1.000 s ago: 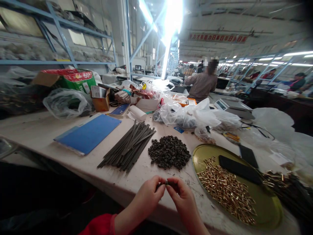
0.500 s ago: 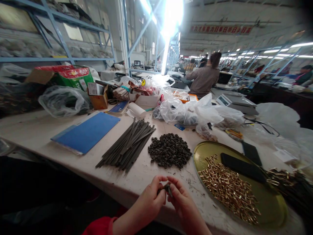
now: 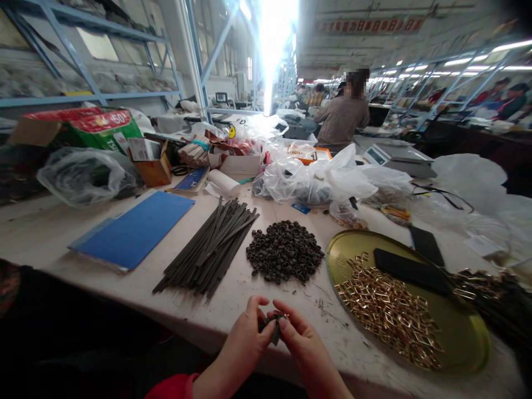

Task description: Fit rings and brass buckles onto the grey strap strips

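Observation:
At the table's front edge, my left hand [image 3: 248, 332] and my right hand [image 3: 300, 339] meet, fingers closed on a short dark strip [image 3: 276, 333]. One end of the strip hangs down between my thumbs. A small gold glint shows by my right fingertips, too small to name. Just beyond the hands lies a heap of small dark loops [image 3: 285, 252]. Left of it is a bundle of long dark strips [image 3: 208, 246]. To the right, many gold rectangular rings [image 3: 390, 313] lie on an oval gold tray [image 3: 465, 346].
A black flat bar [image 3: 411, 271] lies on the tray. A blue folder [image 3: 137, 227] lies at left. Clear plastic bags [image 3: 311, 180], a cardboard box [image 3: 155, 169] and a scale [image 3: 399, 158] stand farther back. Beyond them is a person in a brown top [image 3: 343, 119].
The view has shifted slightly. My fingers have moved on the dark strip, and more of its end now shows below my thumbs. Both hands stay close together.

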### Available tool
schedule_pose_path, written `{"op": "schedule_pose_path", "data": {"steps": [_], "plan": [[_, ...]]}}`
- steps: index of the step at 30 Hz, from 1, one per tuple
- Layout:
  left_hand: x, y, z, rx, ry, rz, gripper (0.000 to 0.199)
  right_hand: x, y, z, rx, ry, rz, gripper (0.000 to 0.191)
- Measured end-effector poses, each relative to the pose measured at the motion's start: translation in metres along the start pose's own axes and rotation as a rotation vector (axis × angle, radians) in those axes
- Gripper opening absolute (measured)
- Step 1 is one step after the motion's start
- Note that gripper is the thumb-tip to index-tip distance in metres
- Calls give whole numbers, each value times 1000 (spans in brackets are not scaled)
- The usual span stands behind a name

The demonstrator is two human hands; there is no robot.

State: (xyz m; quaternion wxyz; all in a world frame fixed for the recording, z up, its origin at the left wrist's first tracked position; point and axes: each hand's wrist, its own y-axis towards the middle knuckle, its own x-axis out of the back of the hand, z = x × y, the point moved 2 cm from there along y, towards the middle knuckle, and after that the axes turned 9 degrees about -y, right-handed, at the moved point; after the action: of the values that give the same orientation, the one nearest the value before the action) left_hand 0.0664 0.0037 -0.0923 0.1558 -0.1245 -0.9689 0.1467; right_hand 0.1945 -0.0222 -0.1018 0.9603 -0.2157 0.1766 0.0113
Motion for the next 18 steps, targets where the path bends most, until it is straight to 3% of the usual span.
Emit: {"op": "schedule_pose_path", "data": {"steps": [4,8,14,18], "plan": [[-1,-3,-8,-33,-86,75,22,4,-1,-3,-28,172,-14,44],[0,-12,-18,-37,-198,190,23,9,-2,-9,-23,219,-107,42],[0,-23,-21,-4,-281,159,19,11,-7,-4,172,-177,-268,44],[0,-30,-22,63,-291,165,23,14,-9,-1,218,-436,-193,35]]}}
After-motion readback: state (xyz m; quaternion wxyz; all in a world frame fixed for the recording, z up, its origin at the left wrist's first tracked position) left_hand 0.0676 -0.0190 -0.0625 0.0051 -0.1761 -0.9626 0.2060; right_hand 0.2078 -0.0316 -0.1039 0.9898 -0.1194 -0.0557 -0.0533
